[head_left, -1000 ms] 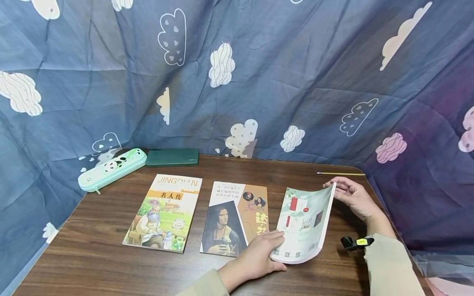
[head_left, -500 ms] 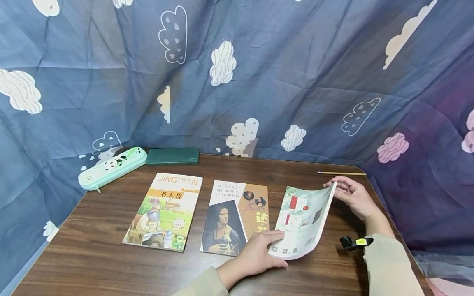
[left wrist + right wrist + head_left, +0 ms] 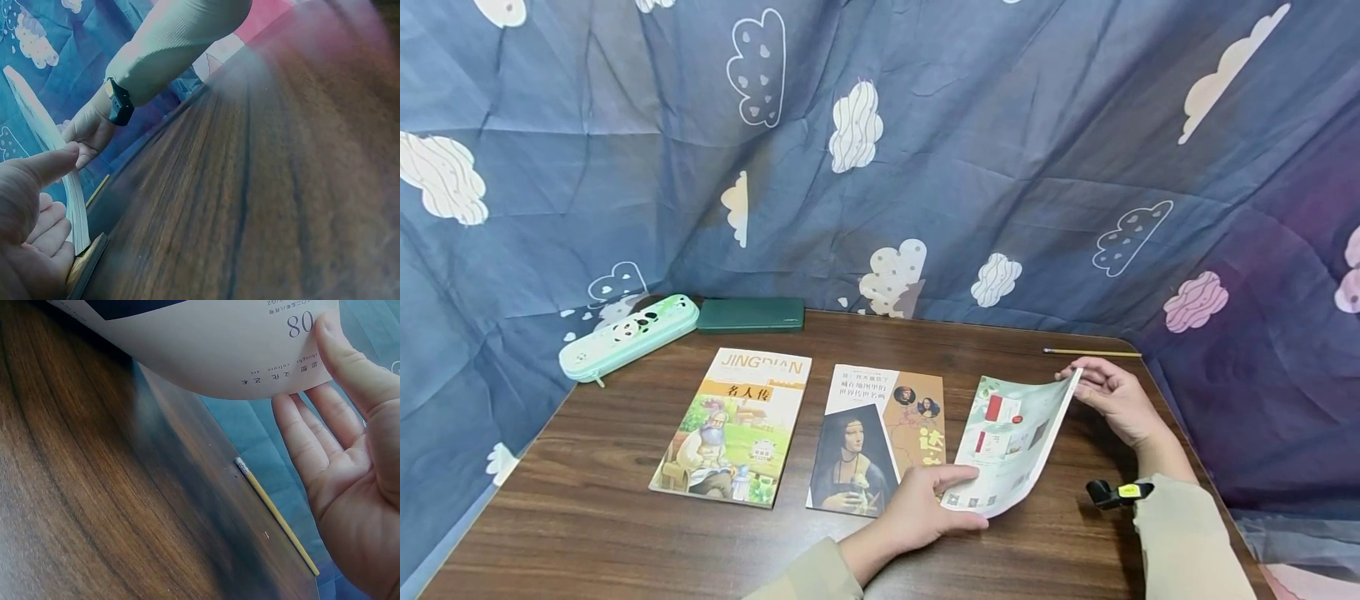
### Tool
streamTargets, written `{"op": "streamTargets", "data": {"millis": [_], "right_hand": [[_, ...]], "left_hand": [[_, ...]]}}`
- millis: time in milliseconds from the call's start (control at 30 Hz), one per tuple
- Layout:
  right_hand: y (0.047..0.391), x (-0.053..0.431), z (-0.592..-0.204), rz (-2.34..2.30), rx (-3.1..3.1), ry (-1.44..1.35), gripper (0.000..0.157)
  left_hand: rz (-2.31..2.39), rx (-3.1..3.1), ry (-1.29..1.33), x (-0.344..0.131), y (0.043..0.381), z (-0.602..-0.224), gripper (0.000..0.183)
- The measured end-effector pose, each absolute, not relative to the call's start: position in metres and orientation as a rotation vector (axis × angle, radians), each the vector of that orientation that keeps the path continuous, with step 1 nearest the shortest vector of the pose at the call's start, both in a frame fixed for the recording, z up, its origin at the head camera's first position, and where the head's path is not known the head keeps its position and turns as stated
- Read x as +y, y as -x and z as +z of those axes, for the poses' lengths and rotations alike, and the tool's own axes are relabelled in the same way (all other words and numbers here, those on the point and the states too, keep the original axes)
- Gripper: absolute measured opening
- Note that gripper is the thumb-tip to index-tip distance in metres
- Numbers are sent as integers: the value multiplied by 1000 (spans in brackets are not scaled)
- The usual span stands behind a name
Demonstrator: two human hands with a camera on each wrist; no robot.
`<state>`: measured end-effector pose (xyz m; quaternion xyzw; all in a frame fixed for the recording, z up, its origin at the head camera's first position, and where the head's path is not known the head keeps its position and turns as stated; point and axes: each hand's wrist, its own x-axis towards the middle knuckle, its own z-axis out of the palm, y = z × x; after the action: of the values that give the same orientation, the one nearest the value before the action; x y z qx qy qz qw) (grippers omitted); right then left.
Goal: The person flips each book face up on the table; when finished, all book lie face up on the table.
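Note:
A softcover magazine [image 3: 992, 450] is tilted and bowed above the right side of the table, its pale green back cover facing up in the head view. My right hand [image 3: 1112, 400] pinches its upper right corner. In the right wrist view the thumb lies on the white front cover [image 3: 275, 356], with fingers behind the edge. At the magazine's lower left corner, my left hand [image 3: 925, 508] holds it between fingers and thumb. The left wrist view shows the magazine's page edge [image 3: 76, 212] beyond that hand. Just left lies a book with a painted portrait [image 3: 853, 458], partly covered by the left hand.
Farther left lies a book with an orange title band [image 3: 730, 433]. At the back left are a mint panda pencil case [image 3: 628, 337] and a dark green box [image 3: 751, 315]. A yellow pencil [image 3: 1093, 352] lies near the back right corner of the wooden table [image 3: 625, 533].
The magazine's near edge has shifted slightly away from me and to the left, with my left hand moving along. The right hand keeps its grip at the corner.

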<state>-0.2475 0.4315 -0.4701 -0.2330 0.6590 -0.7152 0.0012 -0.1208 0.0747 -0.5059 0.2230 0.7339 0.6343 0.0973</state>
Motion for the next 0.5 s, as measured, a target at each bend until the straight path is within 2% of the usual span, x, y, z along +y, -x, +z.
{"op": "streamTargets", "data": {"millis": [233, 500], "right_hand": [[248, 432, -469, -2247, 2067, 732, 37], [248, 434, -461, -2326, 1960, 788, 39]], "left_hand": [[1615, 2469, -902, 77, 119, -504, 60], [1534, 2696, -1072, 78, 116, -504, 39]]}}
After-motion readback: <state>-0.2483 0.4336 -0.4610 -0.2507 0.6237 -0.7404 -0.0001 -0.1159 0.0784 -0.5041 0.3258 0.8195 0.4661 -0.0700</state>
